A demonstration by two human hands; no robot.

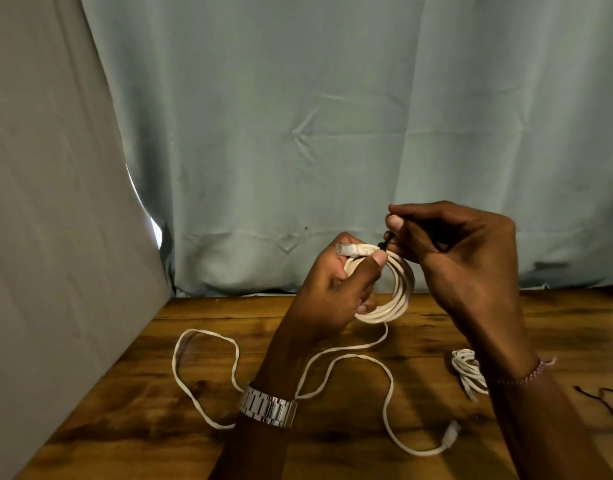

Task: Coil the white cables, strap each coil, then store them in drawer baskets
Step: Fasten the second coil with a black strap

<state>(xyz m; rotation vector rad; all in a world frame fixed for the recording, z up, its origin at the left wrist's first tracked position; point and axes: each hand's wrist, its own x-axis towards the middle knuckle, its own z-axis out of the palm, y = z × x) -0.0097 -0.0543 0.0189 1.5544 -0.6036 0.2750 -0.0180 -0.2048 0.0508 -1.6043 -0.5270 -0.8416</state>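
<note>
White cable coil (395,292) held upright above the wooden table (194,393), near its far edge, loops standing on edge and facing the camera. Gripped at its upper left by the left hand (332,289): fingers curled through the loops, thumb pressed over the top strands just behind the clear plug (344,250), which points left. Right hand (464,258) just beside and slightly above, to the coil's upper right, thumb and forefinger pinching a thin black strap (384,244) whose end touches the coil's top next to the left thumb.

Key relation, as a judgement: strap at the crown of the coil, between the two thumbs; right hand nearer to it and free to work, left hand fixed as the clamp. Strap to pass across the strands, at right angles to their run, so through the coil's open middle and back over the top.

Uncoiled tail (332,358) of the same cable dropping from the coil's bottom, wandering in loose bends over the table towards the near edge, ending in a second plug (452,433) lying flat near the right forearm. Probably too much slack left for strapping to finish the job cleanly.

Second white bundle (467,370) lying towards the right edge, partly hidden behind the right wrist; strapped or not, cannot tell. Thin dark strands (609,403) at the right edge, cut off by the frame, perhaps spare straps. Strap length mostly hidden inside the right hand. No drawer baskets in view.
</note>
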